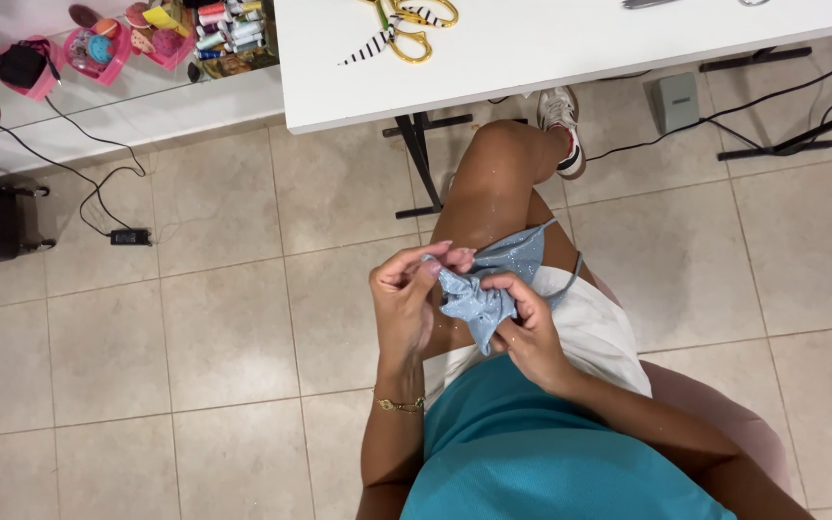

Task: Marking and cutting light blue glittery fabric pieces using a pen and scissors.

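both hands work over the person's lap. the left hand [404,300] has its fingers [440,258] pinched together on the upper edge of a small piece of light blue sparkly fabric [489,285], and the right hand [530,327] has its fingers [512,289] clamped on the bunched lower part of the same piece. the fabric sits between the two hands, above the bare thigh and white shorts [599,332]; a thin strap [575,272] seems to trail from it, though it is too small to be sure. a gold bracelet [399,404] circles the left wrist. ahead, yellow scissors [414,27] lie on the white bench [570,58], well apart from the hands.
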